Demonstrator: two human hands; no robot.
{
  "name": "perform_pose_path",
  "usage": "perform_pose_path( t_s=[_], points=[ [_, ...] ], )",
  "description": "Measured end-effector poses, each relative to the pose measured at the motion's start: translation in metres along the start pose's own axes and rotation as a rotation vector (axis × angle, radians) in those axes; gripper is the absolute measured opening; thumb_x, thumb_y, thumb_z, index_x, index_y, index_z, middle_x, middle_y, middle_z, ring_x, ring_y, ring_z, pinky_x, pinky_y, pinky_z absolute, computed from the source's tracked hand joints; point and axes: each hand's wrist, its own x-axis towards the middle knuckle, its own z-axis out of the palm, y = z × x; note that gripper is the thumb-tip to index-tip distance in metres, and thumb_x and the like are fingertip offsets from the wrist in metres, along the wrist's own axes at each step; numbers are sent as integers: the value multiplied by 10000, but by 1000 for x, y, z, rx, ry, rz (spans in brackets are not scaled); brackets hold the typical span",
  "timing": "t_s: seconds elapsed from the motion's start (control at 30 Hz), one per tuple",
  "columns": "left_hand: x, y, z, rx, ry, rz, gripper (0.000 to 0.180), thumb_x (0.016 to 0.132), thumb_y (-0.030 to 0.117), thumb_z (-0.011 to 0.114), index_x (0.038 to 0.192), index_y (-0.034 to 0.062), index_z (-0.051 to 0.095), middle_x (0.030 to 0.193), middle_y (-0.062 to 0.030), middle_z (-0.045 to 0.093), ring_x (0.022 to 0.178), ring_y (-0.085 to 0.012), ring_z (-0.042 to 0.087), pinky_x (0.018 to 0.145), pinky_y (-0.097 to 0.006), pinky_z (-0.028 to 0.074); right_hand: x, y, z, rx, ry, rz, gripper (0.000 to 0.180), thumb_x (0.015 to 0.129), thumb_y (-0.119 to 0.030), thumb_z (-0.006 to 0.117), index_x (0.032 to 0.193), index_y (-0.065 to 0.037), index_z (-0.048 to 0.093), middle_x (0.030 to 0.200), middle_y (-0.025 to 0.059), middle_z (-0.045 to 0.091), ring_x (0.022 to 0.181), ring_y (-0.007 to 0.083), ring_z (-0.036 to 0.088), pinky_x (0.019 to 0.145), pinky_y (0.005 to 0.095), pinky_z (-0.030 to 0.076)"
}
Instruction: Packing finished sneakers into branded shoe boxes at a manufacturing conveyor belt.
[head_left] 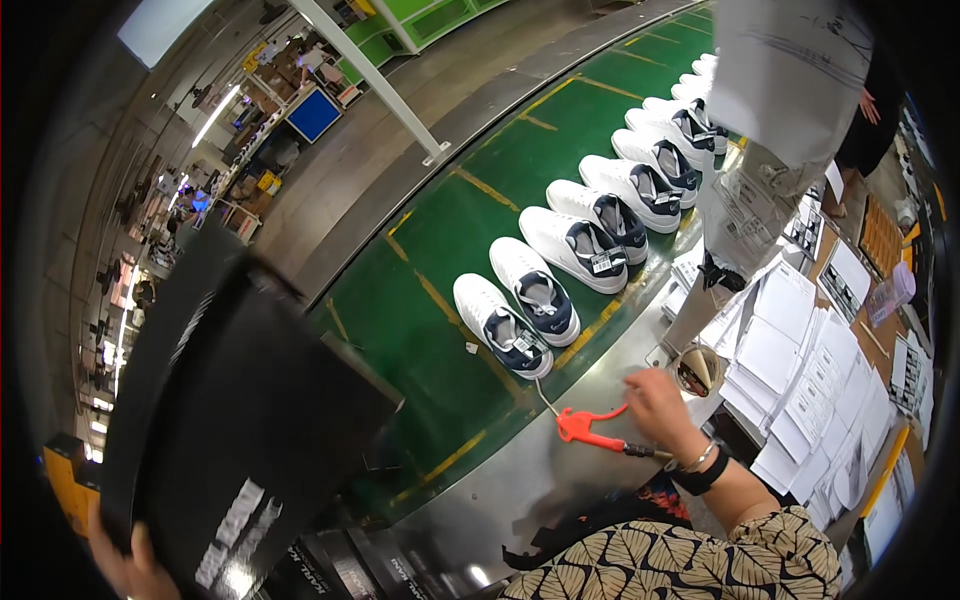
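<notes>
At the lower left my left hand (pixel 135 565) grips the edge of a black shoebox (pixel 270 420), which is tilted up and fills much of that side. My right hand (pixel 658 405) is over the metal edge, fingers curled. It is beside the lever end of a red air blow gun (pixel 585 428), whose thin nozzle points at the nearest shoe. Whether anything is in those fingers cannot be made out. White sneakers with navy heels (pixel 500 325) stand in pairs in a row on the green belt (pixel 380 300), several with small tags.
Right of my arm, overlapping white paper sheets (pixel 800 380) cover a bench. A grey-white hanging sheet (pixel 790 70) blocks part of the upper right. Black boxes (pixel 380 565) lie at the lower edge. Another person's hand (pixel 868 105) shows behind the hanging sheet.
</notes>
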Motion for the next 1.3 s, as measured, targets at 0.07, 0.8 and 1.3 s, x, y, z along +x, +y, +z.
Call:
perform_pose_path(
  t_s=[0.07, 0.8, 1.3],
  points=[
    [22, 41, 31, 99, -49, 123, 475, 710, 124, 698, 1125, -36, 532, 1050, -172, 573, 949, -312, 547, 830, -359, 424, 2, -13, 18, 168, -195, 35, 188, 729, -72, 607, 915, -54, 592, 878, 117, 581, 820, 315, 564, 723, 386, 469],
    [4, 202, 286, -744, -648, 215, 643, 783, 418, 658, 1235, 3, 467, 1190, -220, 507, 1099, -322, 507, 904, -365, 419, 41, 14, 90, 724, -419, 747, 285, 816, -249, 637, 965, -16, 570, 769, 58, 567, 640, 157, 548, 594, 278, 456],
    [-64, 171, 247, -770, -439, 157, 355, 834, 112, 527, 1178, 32, 496, 1213, -179, 501, 1143, -332, 463, 944, -387, 346, 140, -106, 98, 1152, -23, 638, 140, 809, -73, 624, 937, -49, 572, 788, -28, 536, 651, 47, 500, 587, 204, 435]
  ],
)
